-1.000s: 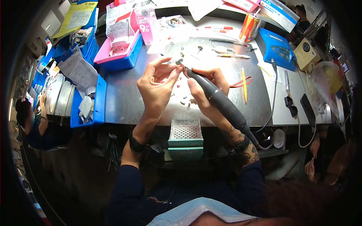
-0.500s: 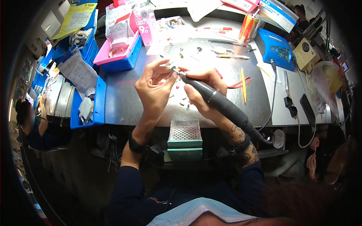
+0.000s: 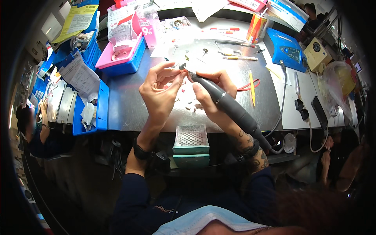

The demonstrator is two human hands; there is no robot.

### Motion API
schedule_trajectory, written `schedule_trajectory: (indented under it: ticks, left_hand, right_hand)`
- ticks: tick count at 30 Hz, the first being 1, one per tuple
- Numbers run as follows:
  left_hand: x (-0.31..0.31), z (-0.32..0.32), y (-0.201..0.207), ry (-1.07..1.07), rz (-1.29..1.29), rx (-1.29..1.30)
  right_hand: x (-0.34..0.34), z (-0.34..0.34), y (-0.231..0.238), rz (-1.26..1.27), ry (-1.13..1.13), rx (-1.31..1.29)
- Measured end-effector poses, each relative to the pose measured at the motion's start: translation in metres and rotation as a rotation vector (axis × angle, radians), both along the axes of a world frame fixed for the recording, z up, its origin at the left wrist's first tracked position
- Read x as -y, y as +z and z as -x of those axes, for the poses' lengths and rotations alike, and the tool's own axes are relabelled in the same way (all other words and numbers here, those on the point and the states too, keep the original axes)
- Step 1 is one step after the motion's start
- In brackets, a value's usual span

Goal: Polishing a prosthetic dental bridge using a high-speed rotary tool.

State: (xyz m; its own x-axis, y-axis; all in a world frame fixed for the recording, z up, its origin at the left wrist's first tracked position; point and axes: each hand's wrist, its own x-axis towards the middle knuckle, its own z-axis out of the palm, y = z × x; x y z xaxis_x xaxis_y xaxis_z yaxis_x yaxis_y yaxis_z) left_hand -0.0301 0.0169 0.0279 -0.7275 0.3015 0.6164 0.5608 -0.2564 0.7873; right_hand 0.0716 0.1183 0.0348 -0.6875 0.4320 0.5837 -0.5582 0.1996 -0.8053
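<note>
My right hand (image 3: 213, 94) is wrapped round a black rotary handpiece (image 3: 233, 109), pen-like, its tip pointing up and left. A small dark disc (image 3: 183, 66) shows at the tip, right by my left fingertips. My left hand (image 3: 160, 88) pinches thumb and fingers together there; whatever sits between them is too small and covered to name. Both hands hover close together over the brightly lit metal bench top (image 3: 125, 111). Below and between them lie small red bits (image 3: 183, 91) and several short dark pieces (image 3: 188, 109).
A perforated metal tray (image 3: 192, 138) juts from the bench's near edge. Left stand a pink-and-blue tray stack (image 3: 131, 64) and a blue bin (image 3: 103, 107). A yellow stick (image 3: 252, 88), blue control box (image 3: 288, 45) and cable (image 3: 282, 102) are right. A co-worker (image 3: 41, 131) sits far left.
The handpiece tip has shifted slightly up, and the dark disc shows more plainly above my left fingertips. My left hand keeps its pinch; the whole view has moved a little.
</note>
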Motion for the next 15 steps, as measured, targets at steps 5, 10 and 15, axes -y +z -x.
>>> schedule_trajectory:
  ticks: [5, 10, 15]
  left_hand:
    - [0.001, 0.0, -0.002, 0.029, 0.016, 0.001]
    - [-0.002, -0.002, -0.003, 0.023, 0.009, 0.01]
    - [0.002, -0.001, -0.002, 0.049, -0.004, 0.013]
  right_hand:
    - [-0.001, -0.005, 0.005, 0.027, 0.01, 0.085]
    - [-0.002, 0.009, -0.005, 0.262, 0.019, -0.091]
    - [0.002, -0.001, 0.003, 0.096, -0.04, -0.027]
